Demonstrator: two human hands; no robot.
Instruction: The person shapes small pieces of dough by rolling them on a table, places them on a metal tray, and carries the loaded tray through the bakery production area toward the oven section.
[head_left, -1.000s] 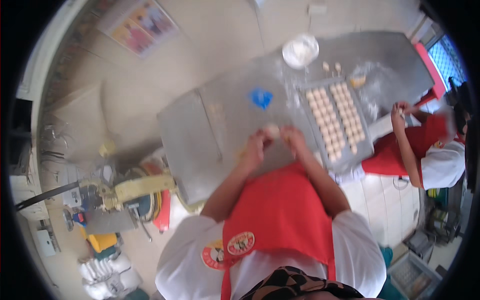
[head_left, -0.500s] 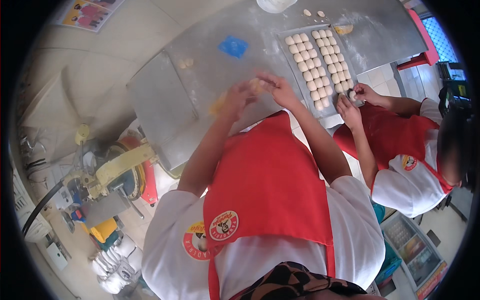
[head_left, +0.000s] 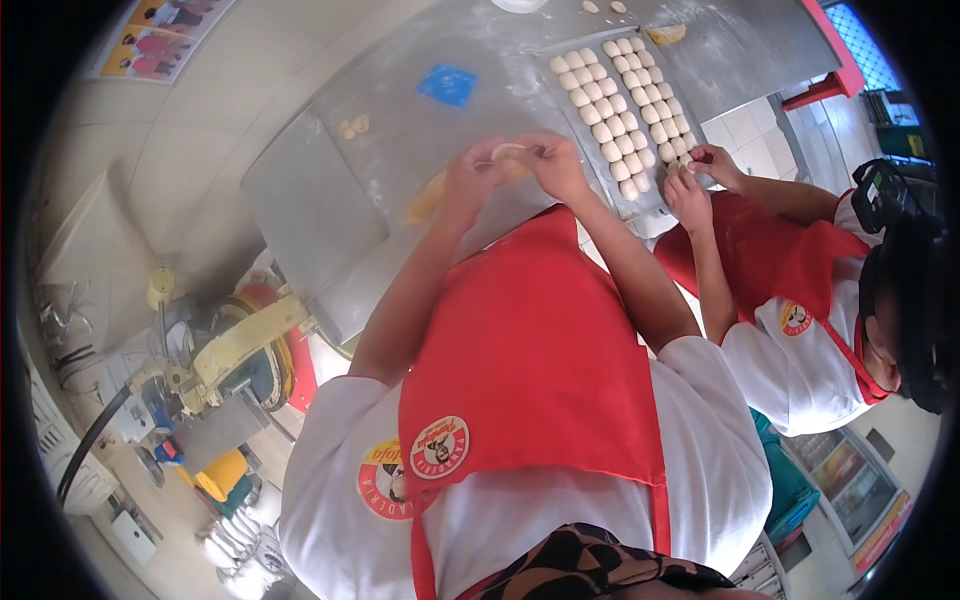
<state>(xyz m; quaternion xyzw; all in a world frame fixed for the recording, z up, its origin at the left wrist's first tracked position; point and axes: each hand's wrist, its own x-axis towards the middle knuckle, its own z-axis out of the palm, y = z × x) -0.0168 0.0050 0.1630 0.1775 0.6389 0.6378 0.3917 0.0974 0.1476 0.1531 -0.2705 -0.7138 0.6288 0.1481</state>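
Over the front edge of the metal table (head_left: 330,90), my two hands work close together on a small pale piece of dough (head_left: 508,149). My left hand (head_left: 472,182) is closed on its left side, with the fingers bent and slightly blurred. My right hand (head_left: 554,166) pinches the other side. A yellow, blurred thing (head_left: 428,203) shows beside and behind my hands; whether it lies on the table or is held I cannot tell. A blue square sheet (head_left: 448,85) lies beyond my hands. Further left sit a few small dough pieces (head_left: 354,127).
Right of my hands, a metal tray (head_left: 570,128) carries rows of dough balls (head_left: 605,112). A co-worker's hands (head_left: 690,195) touch the tray's near end. At the far side are a yellow scraper-like piece (head_left: 667,35) and a white bowl (head_left: 520,4). Yellowish machinery (head_left: 240,340) stands left.
My hands have come slightly nearer each other, and the dough between them shows more clearly. The whole view has shifted a little. The co-worker's hands stay at the tray's near end.
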